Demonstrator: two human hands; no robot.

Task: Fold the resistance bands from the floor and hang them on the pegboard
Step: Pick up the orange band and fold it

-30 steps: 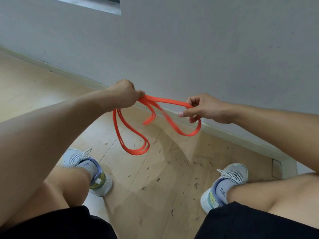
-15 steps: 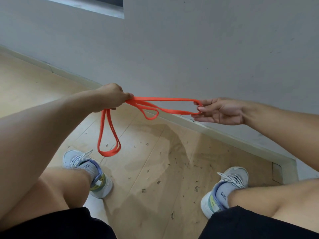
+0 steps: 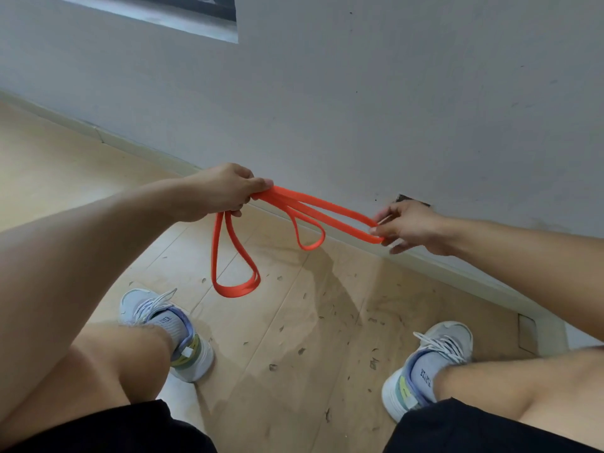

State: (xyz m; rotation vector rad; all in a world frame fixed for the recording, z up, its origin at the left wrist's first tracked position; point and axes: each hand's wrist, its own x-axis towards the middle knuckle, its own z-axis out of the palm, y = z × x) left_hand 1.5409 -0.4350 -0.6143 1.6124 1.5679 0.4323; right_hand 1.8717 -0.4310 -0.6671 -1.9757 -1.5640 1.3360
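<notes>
Presently, left hand (image 3: 222, 192) grips the orange resistance band (image 3: 304, 207), loops hanging below it; right hand (image 3: 408, 227) pinches the stretched far end; sock (image 3: 425, 376) lettering illegible

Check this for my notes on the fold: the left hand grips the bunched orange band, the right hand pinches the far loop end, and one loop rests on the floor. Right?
Not quite. In the head view the hanging loop of the orange band ends above the floor, touching nothing. The left hand grips the bunch and the right hand pinches the far end, as noted.

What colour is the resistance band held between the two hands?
Bright orange; the resistance band shows best in the head view.
</notes>
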